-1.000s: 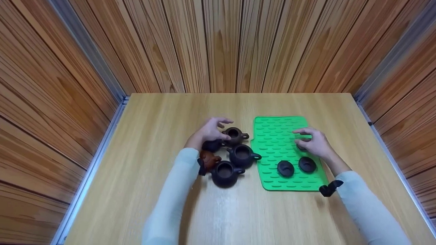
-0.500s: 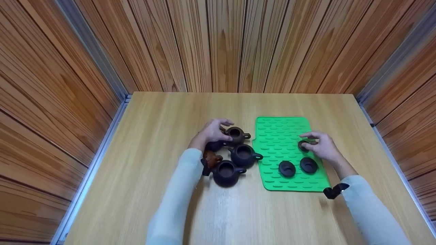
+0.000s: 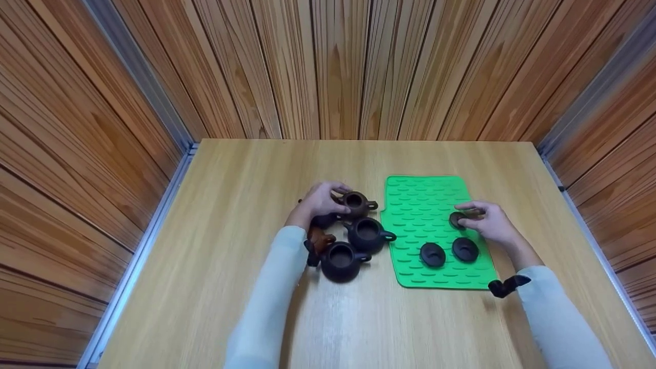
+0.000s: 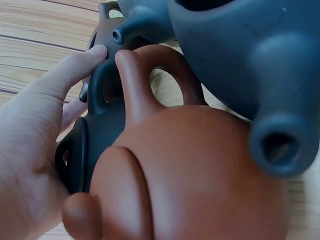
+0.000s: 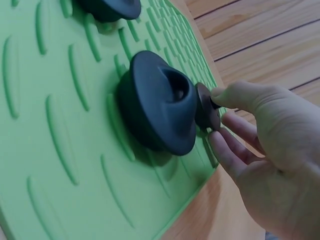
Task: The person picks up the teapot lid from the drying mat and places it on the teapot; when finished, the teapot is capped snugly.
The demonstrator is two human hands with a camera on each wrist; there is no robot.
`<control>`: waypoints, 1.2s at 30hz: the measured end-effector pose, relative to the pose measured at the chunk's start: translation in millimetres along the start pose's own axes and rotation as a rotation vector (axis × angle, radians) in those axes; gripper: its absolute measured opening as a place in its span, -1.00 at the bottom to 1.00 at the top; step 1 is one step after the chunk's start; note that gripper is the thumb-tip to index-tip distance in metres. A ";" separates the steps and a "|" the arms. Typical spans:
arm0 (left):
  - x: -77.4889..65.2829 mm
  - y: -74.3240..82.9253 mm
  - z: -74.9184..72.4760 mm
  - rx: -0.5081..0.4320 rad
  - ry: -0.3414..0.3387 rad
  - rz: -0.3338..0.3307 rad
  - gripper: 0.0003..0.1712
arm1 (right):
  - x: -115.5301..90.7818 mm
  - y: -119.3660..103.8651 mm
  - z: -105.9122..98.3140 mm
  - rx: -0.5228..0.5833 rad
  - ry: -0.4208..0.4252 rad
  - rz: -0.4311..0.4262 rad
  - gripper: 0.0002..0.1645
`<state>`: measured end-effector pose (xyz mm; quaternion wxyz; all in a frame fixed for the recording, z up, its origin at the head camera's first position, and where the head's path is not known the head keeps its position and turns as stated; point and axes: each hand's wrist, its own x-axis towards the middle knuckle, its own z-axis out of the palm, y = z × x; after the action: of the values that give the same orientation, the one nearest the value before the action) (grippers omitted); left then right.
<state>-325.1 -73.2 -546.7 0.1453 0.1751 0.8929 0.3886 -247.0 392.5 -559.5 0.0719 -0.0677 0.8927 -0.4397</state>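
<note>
In the head view, the person's left hand (image 3: 320, 199) was left of the frame's centre, its thumb and fingers placed around a small brown teapot (image 3: 359, 208) that stood on the table (image 3: 205, 230) with its round mouth uncovered and its handle toward the right. The left wrist view showed the thumb tip against that teapot's side, in the upper left of the frame. Just below that hand was a black teapot (image 4: 112, 120) with its lid on, partly hidden in the head view. Next to it stood a reddish-brown teapot (image 4: 205, 165), also lidded, which filled the lower middle of the left wrist view. Two larger dark teapots (image 3: 341, 269), both open at the top, stood close by on the right side of the group.

The right hand (image 3: 489, 221), right of centre in the head view, pinched a small dark lid (image 5: 207, 107) between thumb and fingers at the right part of a green mat (image 3: 420, 197); whether the lid touched the mat could not be told. Two larger black lids (image 3: 465, 249) lay on the mat's lower part, side by side, apart from each other. Pale sleeves (image 3: 271, 287) covered both forearms.
</note>
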 end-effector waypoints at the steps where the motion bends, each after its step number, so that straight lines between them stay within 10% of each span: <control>1: -0.1 0.1 0.2 -0.003 0.000 -0.003 -0.34 | -0.1 0.9 -0.7 0.004 -0.001 0.002 -0.47; 36: 1.0 -0.1 0.1 -0.017 -0.007 -0.012 -0.36 | 7.4 10.0 -5.6 -0.010 -0.024 0.015 -0.61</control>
<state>-326.0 -72.8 -546.9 0.1524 0.1697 0.8900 0.3947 -255.8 401.5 -564.7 0.0856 -0.0667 0.8943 -0.4340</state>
